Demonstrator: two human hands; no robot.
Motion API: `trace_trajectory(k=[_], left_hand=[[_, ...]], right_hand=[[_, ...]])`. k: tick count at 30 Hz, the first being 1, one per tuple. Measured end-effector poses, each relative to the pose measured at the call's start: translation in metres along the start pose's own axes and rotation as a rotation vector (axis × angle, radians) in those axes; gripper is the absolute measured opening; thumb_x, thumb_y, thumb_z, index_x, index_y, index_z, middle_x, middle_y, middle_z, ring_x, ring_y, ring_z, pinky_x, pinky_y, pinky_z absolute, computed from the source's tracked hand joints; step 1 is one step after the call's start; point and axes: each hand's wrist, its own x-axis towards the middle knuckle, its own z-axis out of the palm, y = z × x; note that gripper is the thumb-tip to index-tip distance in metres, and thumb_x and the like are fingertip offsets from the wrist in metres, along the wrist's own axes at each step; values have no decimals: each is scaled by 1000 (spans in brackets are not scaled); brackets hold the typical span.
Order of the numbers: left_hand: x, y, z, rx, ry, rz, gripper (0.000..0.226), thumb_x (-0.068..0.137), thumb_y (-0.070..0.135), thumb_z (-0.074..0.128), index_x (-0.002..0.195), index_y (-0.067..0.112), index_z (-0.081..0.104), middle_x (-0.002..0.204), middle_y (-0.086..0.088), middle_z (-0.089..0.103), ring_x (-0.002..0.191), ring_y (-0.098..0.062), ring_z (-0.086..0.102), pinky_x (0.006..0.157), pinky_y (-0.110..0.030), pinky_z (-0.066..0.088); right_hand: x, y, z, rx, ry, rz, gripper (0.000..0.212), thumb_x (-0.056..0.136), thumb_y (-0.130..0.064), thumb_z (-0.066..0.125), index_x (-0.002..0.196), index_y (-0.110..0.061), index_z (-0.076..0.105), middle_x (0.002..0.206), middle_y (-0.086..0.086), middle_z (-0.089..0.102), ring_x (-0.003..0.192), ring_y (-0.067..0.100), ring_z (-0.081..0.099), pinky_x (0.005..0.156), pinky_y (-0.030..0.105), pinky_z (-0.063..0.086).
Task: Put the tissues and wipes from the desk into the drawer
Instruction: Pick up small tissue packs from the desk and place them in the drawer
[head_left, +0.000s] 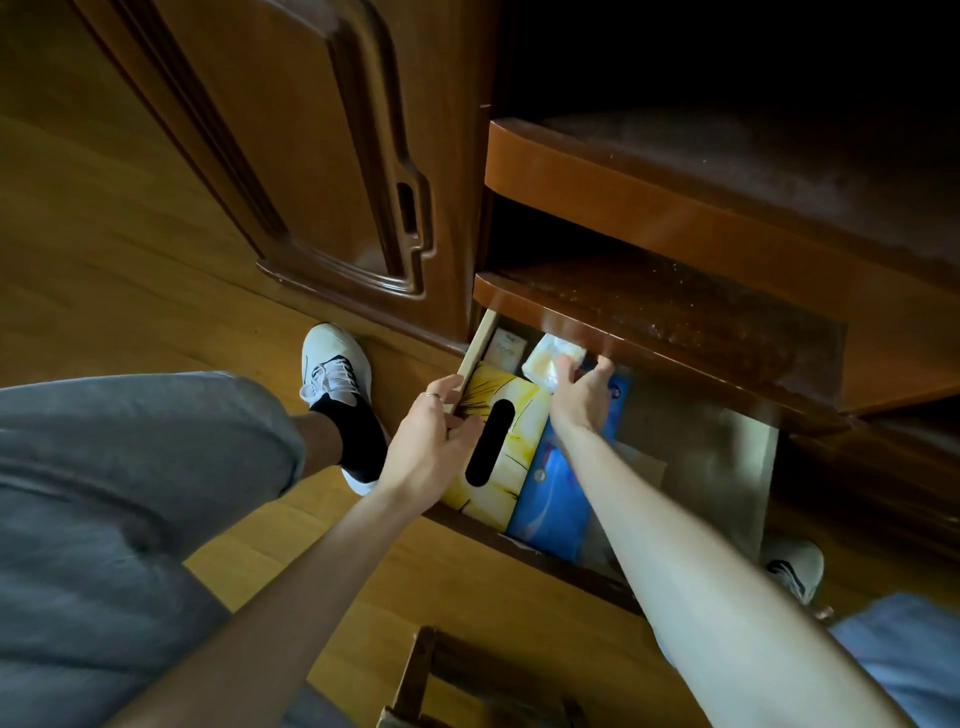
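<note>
The bottom drawer (748, 467) of a dark wooden desk stands pulled out. Inside at the left lies a yellow tissue box (511, 457) with a black oval slot. Beside it lies a blue wipes pack (553, 499). A small pale yellow tissue packet (545, 358) sits at the back, with a little light box (506, 349) to its left. My left hand (434, 441) grips the drawer's left side wall (478, 351). My right hand (582, 397) reaches over the blue pack, fingers spread and touching the yellow packet.
Two curved shelves (597, 192) of the desk overhang the drawer's back. A cabinet door (291, 156) stands at the left. My feet in white shoes (332, 364) rest on the wooden floor. A wooden frame (431, 670) sits at the bottom edge.
</note>
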Motion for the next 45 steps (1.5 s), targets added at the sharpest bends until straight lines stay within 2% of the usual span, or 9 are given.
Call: trace_trajectory(k=[4, 7, 12, 16, 22, 31, 39, 42, 45], left_hand=[[1, -1, 4, 39, -26, 18, 56, 98, 32, 57, 150, 24, 37, 138, 4, 53, 103, -5, 62, 85, -30, 57], [3, 0, 5, 40, -39, 16, 56, 97, 34, 57, 149, 24, 38, 136, 3, 54, 105, -10, 63, 89, -41, 57], [5, -1, 6, 50, -42, -8, 55, 96, 35, 57, 147, 26, 39, 135, 4, 54, 106, -12, 63, 89, -43, 57], [6, -1, 7, 55, -45, -22, 54, 97, 35, 58, 147, 26, 40, 135, 6, 54, 108, -10, 62, 89, -43, 56], [5, 1, 9, 74, -50, -20, 55, 98, 33, 58, 149, 23, 40, 138, 5, 54, 111, -12, 61, 93, -42, 55], [4, -2, 8, 110, -53, -17, 50, 98, 33, 56, 145, 21, 47, 138, 4, 55, 112, -10, 62, 94, -39, 54], [7, -2, 8, 107, -66, -9, 46, 98, 35, 54, 142, 21, 51, 136, 5, 56, 109, -8, 62, 94, -38, 54], [9, 0, 9, 130, -60, 5, 45, 98, 34, 55, 141, 22, 52, 132, 4, 57, 110, -9, 61, 94, -38, 54], [9, 2, 10, 139, -56, 5, 44, 98, 33, 55, 141, 23, 53, 128, 2, 59, 108, -11, 62, 92, -40, 55]], right_hand=[[11, 3, 19, -25, 85, -70, 46, 104, -48, 44, 143, -24, 45, 135, 9, 66, 113, 38, 65, 84, 42, 54], [20, 4, 31, -171, 111, -167, 35, 104, -43, 48, 131, -24, 57, 123, 7, 72, 107, 33, 66, 74, 35, 44], [32, 9, 35, -651, 173, -364, 27, 103, -40, 48, 121, -25, 61, 109, 7, 78, 109, 27, 56, 85, 39, 36], [40, 9, 29, -864, 175, -323, 40, 99, -45, 46, 119, -19, 68, 126, 14, 66, 116, 32, 50, 95, 44, 37], [39, 11, 26, -711, 124, -298, 39, 95, -37, 59, 129, -17, 58, 132, 12, 64, 123, 31, 47, 96, 44, 41], [49, 6, 22, -909, 55, -377, 43, 95, -42, 52, 133, -22, 58, 130, 10, 68, 125, 31, 55, 106, 45, 30], [61, 16, 22, -873, -90, -399, 62, 99, -43, 38, 152, -13, 32, 147, 12, 57, 142, 32, 38, 115, 47, 21], [49, 29, 12, -733, 16, -497, 59, 100, -44, 44, 149, -12, 39, 148, 14, 55, 142, 34, 37, 117, 51, 25], [38, 49, -7, -614, 170, -389, 56, 102, -46, 44, 142, -8, 49, 148, 21, 52, 140, 40, 40, 117, 55, 29]])
